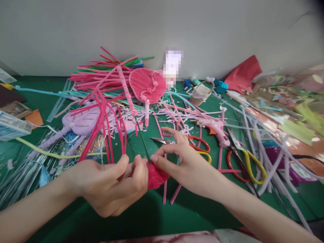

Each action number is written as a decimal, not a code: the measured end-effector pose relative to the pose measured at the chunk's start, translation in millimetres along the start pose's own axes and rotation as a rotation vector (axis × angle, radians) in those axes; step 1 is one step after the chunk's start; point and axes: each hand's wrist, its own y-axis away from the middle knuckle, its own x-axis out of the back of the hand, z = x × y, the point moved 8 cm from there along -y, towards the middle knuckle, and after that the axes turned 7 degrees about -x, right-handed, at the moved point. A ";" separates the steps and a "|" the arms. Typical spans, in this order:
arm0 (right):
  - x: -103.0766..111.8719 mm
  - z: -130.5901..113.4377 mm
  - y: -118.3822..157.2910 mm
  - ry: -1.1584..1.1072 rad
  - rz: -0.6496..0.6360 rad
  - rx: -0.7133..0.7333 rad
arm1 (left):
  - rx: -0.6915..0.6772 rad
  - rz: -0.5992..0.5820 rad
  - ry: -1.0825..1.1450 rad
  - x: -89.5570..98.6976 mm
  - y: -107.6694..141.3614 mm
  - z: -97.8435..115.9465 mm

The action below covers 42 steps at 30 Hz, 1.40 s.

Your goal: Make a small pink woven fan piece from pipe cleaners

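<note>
A bright red, rose-like flower (157,179) with a thin dark green stem (142,136) is held low over the table, its stem slanting away up and left. My left hand (111,185) curls its fingers around the flower's left side. From the right, my right hand (188,162) pinches with thumb and forefinger at the flower's top, where the stem meets it; its other fingers are raised. The fingertips hide part of the flower. Just behind my right hand lie scissors with red and yellow handles (201,145), their blades partly covered by the fingers.
Red pipe cleaners (101,118) and a pink fan-shaped piece (140,84) lie at the back. A pink glue gun (215,128), second scissors (249,165) and lilac strips (273,168) spread to the right. A lilac fan-shaped piece (81,119) and silvery strands (27,175) are left.
</note>
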 end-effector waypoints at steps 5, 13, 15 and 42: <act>-0.7 0.9 -1.7 -0.013 0.003 0.006 | 0.014 0.010 -0.002 1.3 -0.1 -2.2; 5.3 -0.4 2.2 -0.027 0.000 0.066 | 0.199 0.075 0.198 2.7 3.2 -17.7; 15.2 3.5 2.4 -0.101 0.070 0.068 | 0.279 0.102 0.286 1.3 9.0 -20.4; -29.8 36.5 -7.7 -0.829 -0.377 -0.341 | 0.776 -0.093 0.120 -6.2 26.2 -14.0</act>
